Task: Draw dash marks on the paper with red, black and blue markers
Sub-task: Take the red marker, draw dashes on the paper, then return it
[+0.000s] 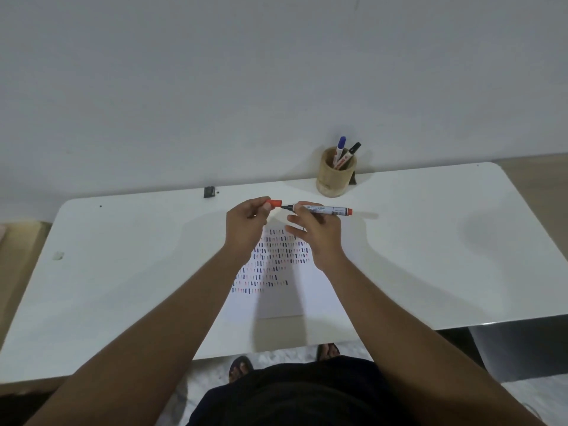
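A white sheet of paper (276,302) lies on the white table, its upper half covered with rows of short red, black and blue dash marks (270,265). Above the sheet's far edge, my right hand (316,232) holds the red marker (325,209) level, its bare tip pointing left. My left hand (246,226) pinches the red cap (274,203), a small gap away from the tip. The blue marker (340,147) and the black marker (352,152) stand in a wooden cup (333,176) at the back of the table.
The white table (430,256) is pushed against a plain wall. A small dark block (209,192) sits at its back edge, left of the cup. A smudge (57,256) marks the left side. My feet in sandals show under the front edge.
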